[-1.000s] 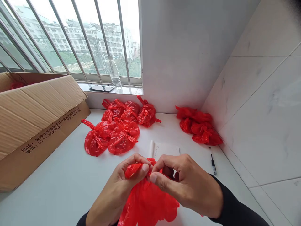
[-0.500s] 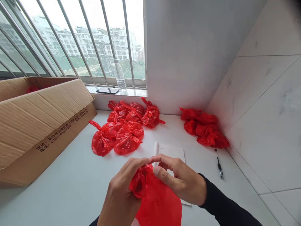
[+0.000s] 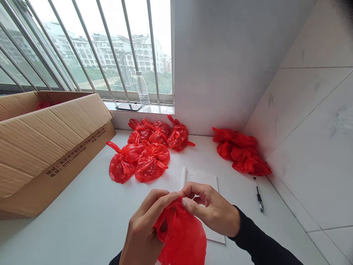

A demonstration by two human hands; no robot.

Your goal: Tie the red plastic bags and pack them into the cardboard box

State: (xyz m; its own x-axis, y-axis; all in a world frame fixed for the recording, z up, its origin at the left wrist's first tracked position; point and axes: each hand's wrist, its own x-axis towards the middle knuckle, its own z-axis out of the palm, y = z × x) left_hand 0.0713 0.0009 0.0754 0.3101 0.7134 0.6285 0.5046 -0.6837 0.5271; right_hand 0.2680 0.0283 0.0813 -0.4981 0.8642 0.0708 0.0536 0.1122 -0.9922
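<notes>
Both of my hands pinch the top of a red plastic bag low in the middle of the view. My left hand grips the bag's bunched upper edge with thumb and fingers. My right hand pinches the same edge from the right, fingertips almost touching the left ones. The bag hangs loose below my fingers, over the white counter. A white notebook lies just behind my hands.
Several tied red bags lie in a cluster mid-counter, and another heap of red bags sits by the tiled wall. An open cardboard box fills the left side. A pen lies at the right; a water bottle and a phone rest on the sill.
My hands have drawn closer to me and gathered the bag's top into a tighter bunch. The view has shifted slightly to the left.
</notes>
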